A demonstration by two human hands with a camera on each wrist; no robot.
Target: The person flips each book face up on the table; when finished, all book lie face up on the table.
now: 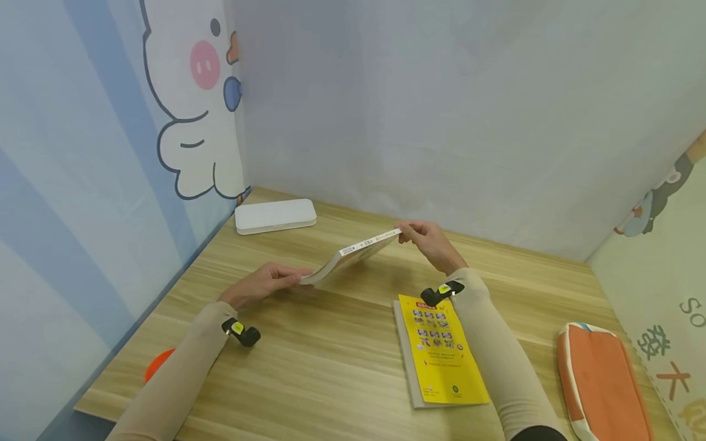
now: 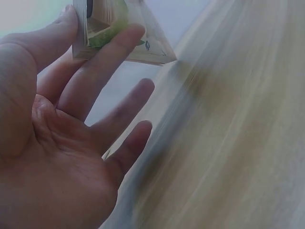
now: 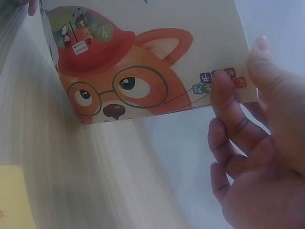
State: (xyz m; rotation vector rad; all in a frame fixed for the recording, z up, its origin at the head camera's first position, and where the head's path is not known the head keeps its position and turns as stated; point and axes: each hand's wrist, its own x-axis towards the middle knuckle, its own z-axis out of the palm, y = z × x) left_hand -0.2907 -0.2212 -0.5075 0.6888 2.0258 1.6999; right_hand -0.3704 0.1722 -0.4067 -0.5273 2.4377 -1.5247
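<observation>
A book (image 1: 368,244) is held up above the table between both hands, tilted so its right end is higher. My left hand (image 1: 266,285) pinches its lower left end between thumb and fingers; in the left wrist view, page edges and some green print show there, with the other fingers spread loose. The right hand (image 1: 434,246) pinches the upper right corner. A cartoon fox with glasses and a red hat fills the cover (image 3: 147,90) in the right wrist view. Below the right forearm lies a yellow booklet (image 1: 441,355) on top of a pale-edged one.
A white case (image 1: 276,215) rests at the back left of the wooden table (image 1: 309,367). On the right lies an orange pouch (image 1: 607,386) with white trim. Part of an orange-red round thing (image 1: 157,364) shows beside the left sleeve. Walls stand close behind and on both sides.
</observation>
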